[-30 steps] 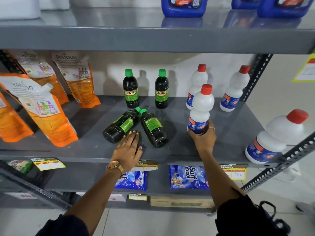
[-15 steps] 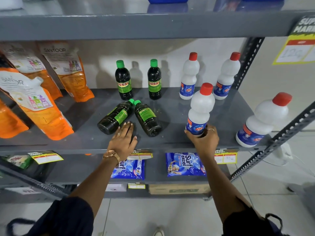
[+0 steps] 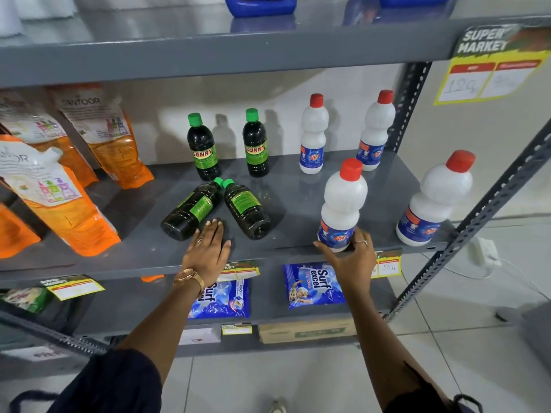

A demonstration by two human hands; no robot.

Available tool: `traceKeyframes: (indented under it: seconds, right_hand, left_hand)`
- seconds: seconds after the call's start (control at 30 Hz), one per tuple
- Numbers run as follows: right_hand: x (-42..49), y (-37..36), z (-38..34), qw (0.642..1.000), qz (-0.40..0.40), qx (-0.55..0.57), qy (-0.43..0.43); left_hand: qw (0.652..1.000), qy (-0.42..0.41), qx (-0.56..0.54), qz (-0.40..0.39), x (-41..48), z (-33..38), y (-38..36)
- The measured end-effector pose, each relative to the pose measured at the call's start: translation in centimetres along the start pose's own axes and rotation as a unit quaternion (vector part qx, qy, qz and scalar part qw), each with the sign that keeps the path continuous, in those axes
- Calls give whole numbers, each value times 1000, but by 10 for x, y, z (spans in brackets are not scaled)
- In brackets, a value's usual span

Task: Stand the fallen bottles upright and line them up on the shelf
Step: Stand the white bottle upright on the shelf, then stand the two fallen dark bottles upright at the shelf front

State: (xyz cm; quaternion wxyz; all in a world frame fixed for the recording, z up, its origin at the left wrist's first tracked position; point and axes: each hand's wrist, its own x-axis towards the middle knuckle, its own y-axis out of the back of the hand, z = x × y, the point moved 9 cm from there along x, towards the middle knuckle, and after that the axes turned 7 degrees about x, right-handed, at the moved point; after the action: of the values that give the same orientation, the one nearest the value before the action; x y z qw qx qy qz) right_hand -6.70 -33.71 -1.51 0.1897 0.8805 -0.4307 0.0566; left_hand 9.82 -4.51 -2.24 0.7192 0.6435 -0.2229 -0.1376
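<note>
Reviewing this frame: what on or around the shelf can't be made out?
- Blue jugs on the top shelf, head view: cut off by the upper edge.
- Price tag handwriting: blurred.
- Base of the white bottle: covered by the right hand.
- Lying dark bottles' label text: too small.

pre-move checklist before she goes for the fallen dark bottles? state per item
1. White bottle in right hand upright on the shelf: ok.
2. Right hand's grip released: not ok, fingers wrap its base.
3. Left hand free: ok, flat on the shelf, open.
4. Two fallen dark bottles standing: not ok, both on their sides.
5. Room behind, beside the two upright dark bottles: ok.
6. Green caps shut tight: cannot tell.
</note>
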Motion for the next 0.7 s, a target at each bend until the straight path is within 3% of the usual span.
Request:
traceKeyframes:
  seconds: [0.17, 0.27, 0.3, 0.4, 0.5, 0.57, 0.63, 0.7]
  right_hand:
    - [-18, 6, 1, 998, 26, 43, -41]
    - [-72, 14, -9, 989, 99, 100, -43]
    - [-90, 8, -20, 993, 82, 84, -15]
    - [-109, -49, -61, 996, -74, 31, 50]
    - [-70, -99, -106, 990, -109, -50, 77]
    - [-29, -140, -123, 972, -173, -153, 37]
    - [-1, -180, -119, 927, -264, -260, -65]
    - [9, -208, -113, 894, -302, -312, -110]
  left_hand:
    - [994, 10, -99, -34, -6, -2, 3]
    - [988, -32, -145, 53, -32, -3, 38]
    - [985, -43, -140, 91, -42, -7, 51]
    - [977, -12, -139, 160, -53, -54, 76]
    - [977, 70, -160, 120, -43, -124, 69]
    - [985, 79, -146, 48, -30, -150, 50]
    - [991, 64, -114, -8, -17, -161, 33]
    - [994, 37, -93, -33, -5, -164, 22]
